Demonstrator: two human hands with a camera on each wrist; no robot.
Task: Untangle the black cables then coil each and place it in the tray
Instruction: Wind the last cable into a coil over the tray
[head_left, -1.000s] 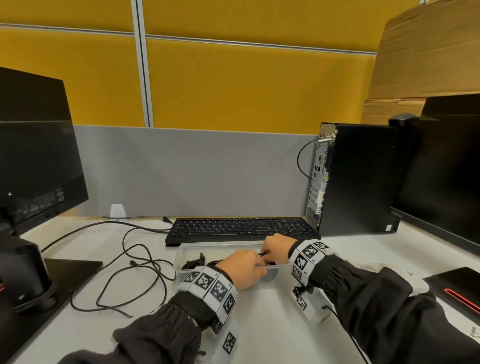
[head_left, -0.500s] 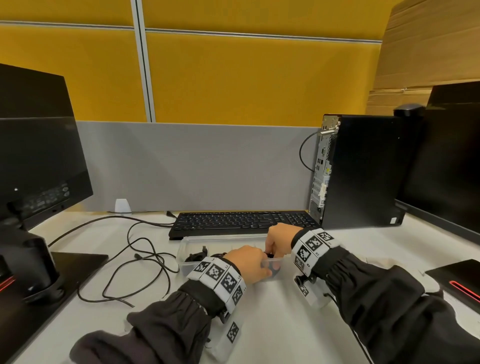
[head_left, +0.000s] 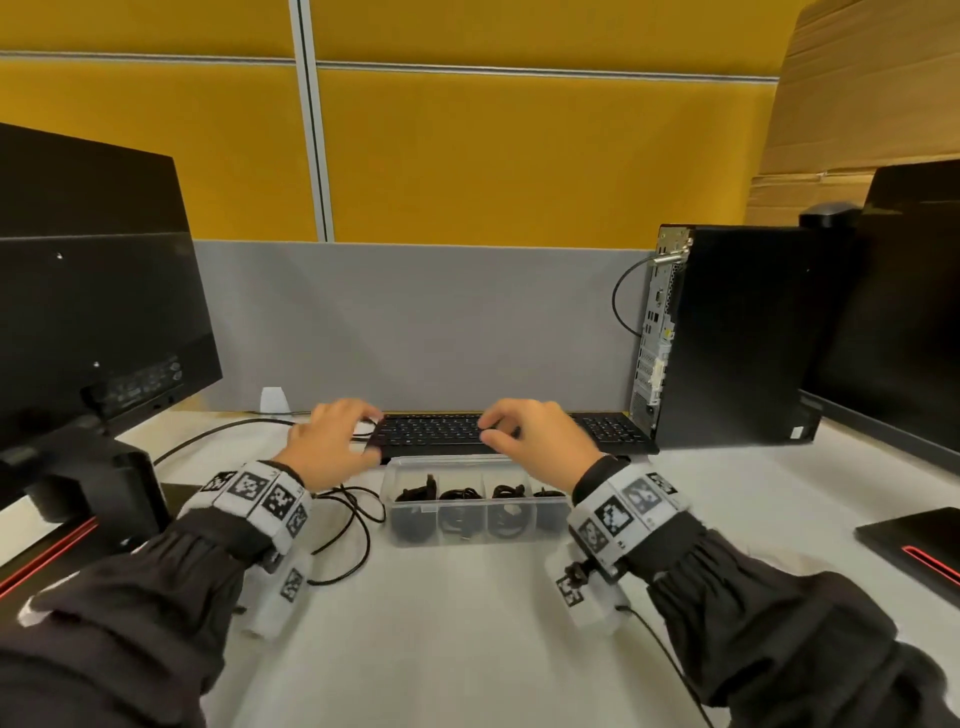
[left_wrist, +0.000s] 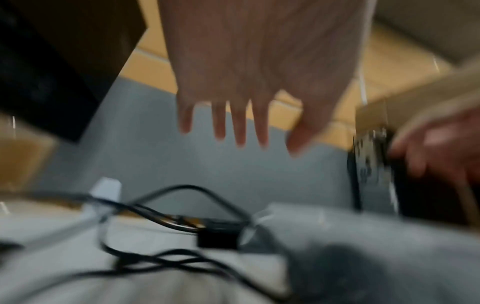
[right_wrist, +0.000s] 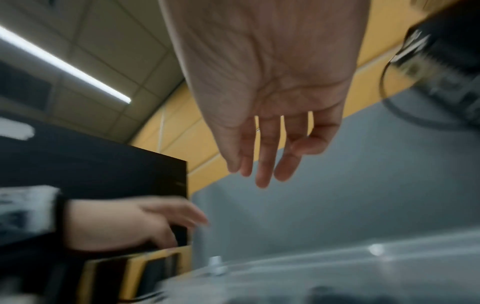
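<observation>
A clear plastic tray (head_left: 470, 535) with several compartments stands on the white desk, and coiled black cables (head_left: 509, 492) lie inside it. My left hand (head_left: 332, 441) hovers above the desk just left of the tray, fingers relaxed and empty. My right hand (head_left: 535, 436) hovers over the tray's far right side, also empty with loose fingers. In the left wrist view my left hand (left_wrist: 241, 127) shows straight spread fingers above a loose black cable (left_wrist: 166, 255). The right wrist view shows my right hand (right_wrist: 262, 164) open, holding nothing.
A black keyboard (head_left: 441, 434) lies right behind the tray. A loose black cable (head_left: 348, 530) trails on the desk left of the tray. A monitor (head_left: 93, 312) stands at left, a computer tower (head_left: 727, 338) at right, another monitor (head_left: 904, 312) at far right.
Both hands have lifted out of the tray and moved apart, now empty above it. The camera view has tilted down, so the tray's coiled cables are now uncovered.
</observation>
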